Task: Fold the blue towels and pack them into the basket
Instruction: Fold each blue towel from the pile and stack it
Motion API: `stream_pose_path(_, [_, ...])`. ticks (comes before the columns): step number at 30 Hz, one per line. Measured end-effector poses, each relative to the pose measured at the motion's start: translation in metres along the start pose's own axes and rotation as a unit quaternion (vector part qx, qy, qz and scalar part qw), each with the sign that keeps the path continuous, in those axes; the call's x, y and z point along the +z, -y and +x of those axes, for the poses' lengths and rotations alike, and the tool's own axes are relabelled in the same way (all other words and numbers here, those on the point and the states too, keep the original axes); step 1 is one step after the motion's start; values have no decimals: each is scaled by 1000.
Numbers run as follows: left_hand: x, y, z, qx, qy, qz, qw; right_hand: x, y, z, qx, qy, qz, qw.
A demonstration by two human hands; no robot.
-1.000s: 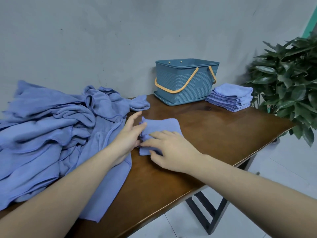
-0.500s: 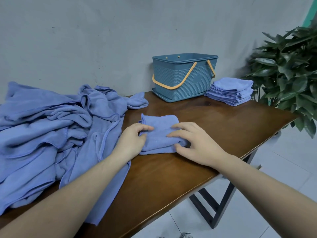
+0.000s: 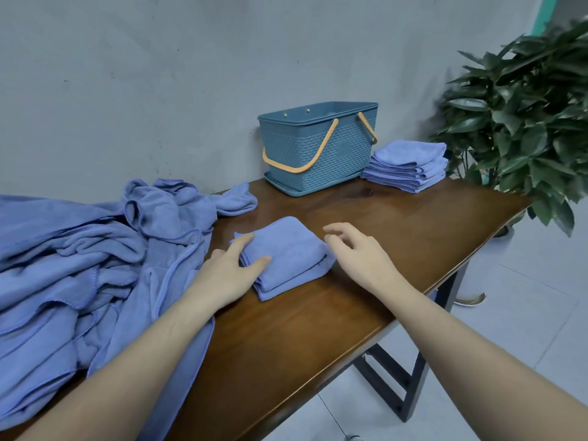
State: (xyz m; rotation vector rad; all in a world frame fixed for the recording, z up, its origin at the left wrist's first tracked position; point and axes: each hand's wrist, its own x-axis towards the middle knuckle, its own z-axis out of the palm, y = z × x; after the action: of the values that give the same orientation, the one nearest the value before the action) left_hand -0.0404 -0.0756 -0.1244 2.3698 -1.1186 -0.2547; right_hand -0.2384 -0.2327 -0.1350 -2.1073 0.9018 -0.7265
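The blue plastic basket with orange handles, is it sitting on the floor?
No, the blue plastic basket with orange handles stands on the brown wooden table, near the wall.

soft, even indoor light; faint glare on the table [image 3: 397, 218]; wide-angle bending at edges; plant [image 3: 525, 122] slightly blurred.

The heap of crumpled blue unfolded towels [image 3: 79, 268] is running off the left edge, so its full extent is not showing. The dark green leafy potted plant [image 3: 521, 122] is being cropped by the right edge and looks blurred there. The inside of the teal woven-pattern plastic basket [image 3: 318, 151] is staying hidden behind its walls. Both bare forearms are leaving the bottom edge.
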Motion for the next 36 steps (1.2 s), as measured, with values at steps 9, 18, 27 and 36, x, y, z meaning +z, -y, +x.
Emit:
stream_pose_path(9, [-2,-28,0,11,26,-113,993,-5,9,-7,11,49,-74,996])
stream_pose_path(18, [9,-58,0,-117,109,-631,759,-15,0,-8,-2,16,206,978])
stream_pose_path(27, [22,-91,16,-107,162,-591,783,-28,-16,-8,71,-57,428,899])
stream_pose_path(36, [44,-128,49,145,45,-434,888,-80,-38,28,143,35,354,923])
